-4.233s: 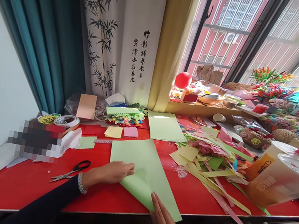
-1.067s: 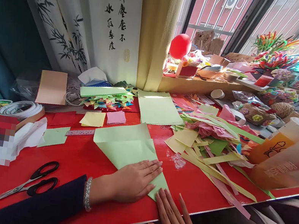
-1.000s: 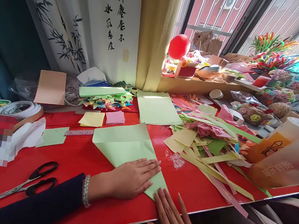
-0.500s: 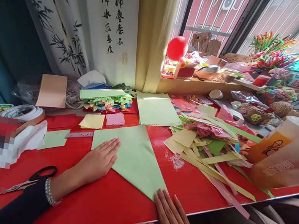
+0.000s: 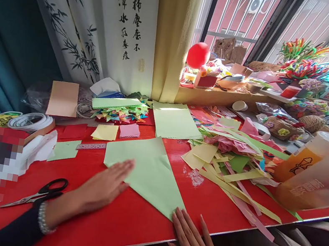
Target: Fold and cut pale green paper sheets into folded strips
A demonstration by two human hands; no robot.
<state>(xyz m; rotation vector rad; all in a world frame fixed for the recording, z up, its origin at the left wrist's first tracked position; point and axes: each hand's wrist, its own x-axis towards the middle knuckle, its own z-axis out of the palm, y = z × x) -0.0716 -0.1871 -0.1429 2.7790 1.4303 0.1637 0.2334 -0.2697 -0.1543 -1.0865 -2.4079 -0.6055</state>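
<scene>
A large folded sheet of light green paper [image 5: 149,171] lies on the red table [image 5: 85,228], with a pointed corner toward the front edge. My left hand [image 5: 106,182], slightly blurred, is at the sheet's lower left edge, fingers extended and overlapping the paper; whether it touches is unclear. Flat on the sheet's near right corner rest the fingertips of my right hand [image 5: 191,240], fingers stretched out. Beside my left forearm lie black-handled scissors [image 5: 40,194]. Neither hand grips anything.
Green sheets [image 5: 176,121] lie behind the folded paper. Paper strips [image 5: 232,173] cover the right side near two drink cups [image 5: 320,176]. Yellow notes [image 5: 104,132], pink notes [image 5: 129,131] and a ruler [image 5: 92,146] lie back left. A white tape roll [image 5: 31,121] sits farther left.
My left hand has shifted slightly left and down across the paper, and looks lifted and blurred. My right hand stays at the near corner. The whole view has shifted slightly.
</scene>
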